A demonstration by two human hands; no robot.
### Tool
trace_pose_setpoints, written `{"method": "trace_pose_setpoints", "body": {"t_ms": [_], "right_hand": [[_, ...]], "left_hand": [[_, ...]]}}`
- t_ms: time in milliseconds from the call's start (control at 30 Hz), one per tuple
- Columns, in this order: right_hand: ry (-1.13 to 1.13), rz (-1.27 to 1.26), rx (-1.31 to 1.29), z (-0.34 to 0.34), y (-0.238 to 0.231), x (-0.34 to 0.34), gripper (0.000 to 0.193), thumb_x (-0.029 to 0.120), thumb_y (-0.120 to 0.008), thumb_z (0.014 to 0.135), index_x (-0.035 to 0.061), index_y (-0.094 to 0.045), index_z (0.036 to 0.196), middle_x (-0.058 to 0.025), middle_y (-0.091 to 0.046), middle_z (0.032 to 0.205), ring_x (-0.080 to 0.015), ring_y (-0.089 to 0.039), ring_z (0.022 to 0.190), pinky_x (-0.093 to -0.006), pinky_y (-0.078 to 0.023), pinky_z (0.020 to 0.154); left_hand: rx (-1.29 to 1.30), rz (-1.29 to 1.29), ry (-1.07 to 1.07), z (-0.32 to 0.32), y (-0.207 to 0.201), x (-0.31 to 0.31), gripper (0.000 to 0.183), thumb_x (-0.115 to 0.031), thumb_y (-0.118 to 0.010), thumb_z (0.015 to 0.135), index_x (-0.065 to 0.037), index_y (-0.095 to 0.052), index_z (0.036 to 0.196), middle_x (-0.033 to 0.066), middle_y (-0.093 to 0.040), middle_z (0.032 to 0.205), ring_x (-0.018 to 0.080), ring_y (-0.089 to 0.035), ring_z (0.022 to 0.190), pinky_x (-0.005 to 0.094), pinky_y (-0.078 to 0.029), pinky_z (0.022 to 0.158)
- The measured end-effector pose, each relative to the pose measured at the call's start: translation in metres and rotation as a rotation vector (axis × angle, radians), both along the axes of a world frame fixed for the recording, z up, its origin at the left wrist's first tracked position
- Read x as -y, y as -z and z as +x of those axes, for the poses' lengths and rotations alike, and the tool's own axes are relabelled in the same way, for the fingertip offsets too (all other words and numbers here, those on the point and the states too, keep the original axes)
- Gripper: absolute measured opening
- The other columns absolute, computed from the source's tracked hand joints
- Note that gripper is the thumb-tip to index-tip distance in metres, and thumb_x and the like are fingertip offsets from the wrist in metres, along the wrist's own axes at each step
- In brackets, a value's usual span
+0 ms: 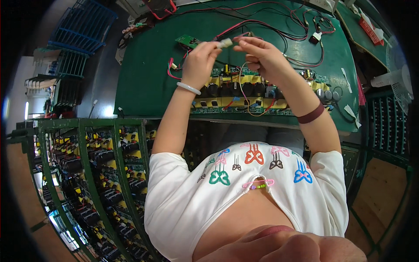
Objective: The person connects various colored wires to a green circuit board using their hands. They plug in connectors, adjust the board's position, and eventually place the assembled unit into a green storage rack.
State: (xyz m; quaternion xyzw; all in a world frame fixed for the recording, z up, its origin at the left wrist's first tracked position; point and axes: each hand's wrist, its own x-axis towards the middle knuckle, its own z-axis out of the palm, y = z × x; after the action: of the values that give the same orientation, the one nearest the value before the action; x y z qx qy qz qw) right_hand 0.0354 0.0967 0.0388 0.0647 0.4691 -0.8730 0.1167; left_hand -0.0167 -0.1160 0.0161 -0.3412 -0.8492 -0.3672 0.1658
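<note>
Left hand (200, 62) pinches white connector (225, 43)
Inside the surface's (146, 83) near edge, its length points toward the right hand (262, 54), grip unclear.

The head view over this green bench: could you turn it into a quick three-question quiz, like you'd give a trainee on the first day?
1. Which hand holds the white connector?

2. True or false: the white bracelet is on the person's right wrist.

3. Which lies nearer the person's body on the green tabletop: (a) the small green circuit board or (b) the long circuit board with yellow parts?

Key
1. The left hand.
2. False: the white bracelet is on the left wrist; a dark red band is on the right.
3. (b), the long circuit board.
</note>
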Motion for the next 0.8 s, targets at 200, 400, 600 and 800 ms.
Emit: {"method": "trace_pose_setpoints", "body": {"t_ms": [200, 400, 600, 800], "right_hand": [[-0.089, -0.149, -0.135, 0.032, -0.034, -0.085, 0.039, 0.003, -0.051, 0.1, -0.0034, -0.05, 0.139, -0.0091, -0.06, 0.113, -0.0051, -0.04, 0.072, -0.017, -0.035, 0.053], [-0.027, -0.34, -0.229, 0.084, -0.082, -0.142, 0.052, -0.004, -0.04, 0.102, -0.0074, -0.025, 0.151, -0.014, -0.047, 0.119, -0.0063, -0.034, 0.07, -0.017, -0.038, 0.053], [-0.023, -0.596, -0.235, 0.1, -0.092, -0.2, 0.052, -0.002, -0.029, 0.104, -0.006, -0.014, 0.155, -0.0213, -0.036, 0.133, -0.0147, -0.043, 0.089, -0.0261, -0.047, 0.071], [0.088, -0.542, -0.239, 0.132, -0.111, -0.166, 0.049, 0.001, -0.032, 0.106, -0.0085, -0.017, 0.151, -0.0229, -0.037, 0.13, -0.0141, -0.045, 0.088, -0.0288, -0.056, 0.083]], "left_hand": [[0.147, -0.085, -0.092, -0.016, 0.002, 0.012, 0.038, -0.002, -0.069, 0.085, -0.011, -0.063, 0.122, 0.0128, -0.061, 0.113, 0.0323, -0.065, 0.099, 0.0429, -0.054, 0.085], [-0.019, -0.371, 0.03, -0.005, 0.007, 0.002, 0.031, -0.004, -0.075, 0.08, -0.019, -0.071, 0.108, 0.0064, -0.051, 0.124, 0.0256, -0.058, 0.103, 0.0405, -0.05, 0.094], [-0.07, -0.452, 0.101, 0.004, 0.014, -0.002, 0.018, -0.012, -0.073, 0.084, -0.019, -0.073, 0.101, 0.0082, -0.05, 0.12, 0.0318, -0.051, 0.114, 0.0436, -0.048, 0.096], [-0.052, -0.507, 0.075, -0.01, 0.027, -0.003, 0.005, -0.017, -0.07, 0.088, -0.015, -0.07, 0.091, 0.009, -0.051, 0.127, 0.0345, -0.051, 0.115, 0.0454, -0.047, 0.097]]}}
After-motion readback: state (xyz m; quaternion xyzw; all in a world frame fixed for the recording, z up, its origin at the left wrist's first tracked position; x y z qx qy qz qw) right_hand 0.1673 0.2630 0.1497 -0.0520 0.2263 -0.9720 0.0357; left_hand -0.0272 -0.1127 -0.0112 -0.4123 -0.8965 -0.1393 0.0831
